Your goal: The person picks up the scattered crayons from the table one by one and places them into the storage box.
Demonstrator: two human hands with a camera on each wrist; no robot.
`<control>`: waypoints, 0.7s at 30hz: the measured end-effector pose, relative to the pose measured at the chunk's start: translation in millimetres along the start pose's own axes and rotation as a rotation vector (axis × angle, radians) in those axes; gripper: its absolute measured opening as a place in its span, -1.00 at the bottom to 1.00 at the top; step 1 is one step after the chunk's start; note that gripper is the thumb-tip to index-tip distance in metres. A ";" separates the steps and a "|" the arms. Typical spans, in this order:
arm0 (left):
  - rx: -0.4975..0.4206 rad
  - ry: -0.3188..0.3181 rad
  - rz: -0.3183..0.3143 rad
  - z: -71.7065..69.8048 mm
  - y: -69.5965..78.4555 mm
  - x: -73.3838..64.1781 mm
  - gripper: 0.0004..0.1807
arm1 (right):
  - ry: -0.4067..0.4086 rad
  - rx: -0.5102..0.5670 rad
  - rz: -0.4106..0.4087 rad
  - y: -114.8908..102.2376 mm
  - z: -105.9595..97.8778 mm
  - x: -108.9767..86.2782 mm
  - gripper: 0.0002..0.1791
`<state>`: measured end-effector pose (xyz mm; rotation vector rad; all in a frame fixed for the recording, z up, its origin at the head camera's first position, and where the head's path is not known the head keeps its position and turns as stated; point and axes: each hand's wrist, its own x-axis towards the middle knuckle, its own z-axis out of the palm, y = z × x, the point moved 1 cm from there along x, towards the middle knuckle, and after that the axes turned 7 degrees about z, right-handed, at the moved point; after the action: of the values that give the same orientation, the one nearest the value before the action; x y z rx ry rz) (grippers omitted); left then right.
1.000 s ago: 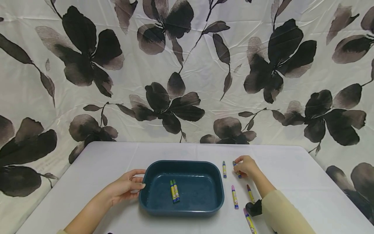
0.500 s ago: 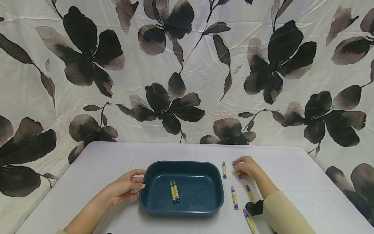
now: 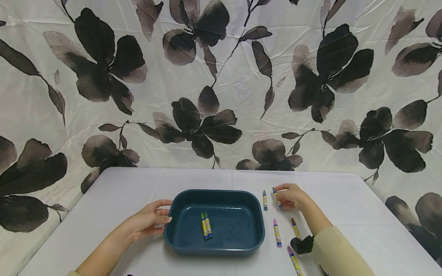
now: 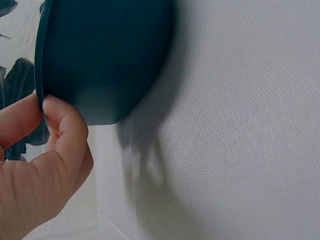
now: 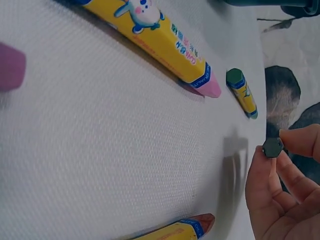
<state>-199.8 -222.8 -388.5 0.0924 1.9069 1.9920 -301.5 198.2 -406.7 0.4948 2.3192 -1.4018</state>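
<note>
A dark teal rectangular basin (image 3: 238, 247) stands on the table. My left hand (image 3: 148, 220) pinches its left rim between thumb and fingers, as the left wrist view confirms at the rim (image 4: 40, 60). Inside the basin lie two crayons (image 3: 206, 226) with green tips and yellow wrappers, side by side. Right of the basin, my right hand (image 3: 291, 195) pinches a dark-ended crayon (image 5: 273, 147), raised off the cloth in the right wrist view. Left of that hand a dark green crayon (image 3: 265, 200) lies on the table.
Nearer the front lie a pink crayon (image 3: 277, 233), a brown crayon (image 3: 296, 229) and a purple crayon (image 3: 294, 260). A black object (image 3: 302, 245) sits at the right sleeve's cuff. White cloth covers the table (image 3: 138, 184); a floral curtain (image 3: 221, 84) hangs behind.
The crayon in my right hand has risen and shifted slightly left. My left hand and the basin have stayed in place.
</note>
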 end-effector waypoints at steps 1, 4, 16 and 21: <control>-0.001 0.001 0.000 0.1 0.0 -0.1 -0.25 | -0.010 0.006 -0.002 -0.5 0.0 -0.7 -0.55; -0.001 0.001 0.001 0.1 0.0 -0.3 -0.25 | -0.034 0.025 -0.006 -2.1 0.5 -3.1 -0.54; 0.002 0.003 -0.005 0.3 -0.4 0.0 -0.25 | -0.068 0.072 -0.010 -9.3 3.7 -12.7 -0.50; -0.004 0.004 -0.008 0.3 -0.3 0.3 -0.25 | -0.096 0.098 -0.030 -13.9 4.8 -18.3 -0.49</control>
<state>-200.0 -222.4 -388.8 0.0796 1.9028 1.9913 -291.7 186.1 -389.2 0.4128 2.1992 -1.5248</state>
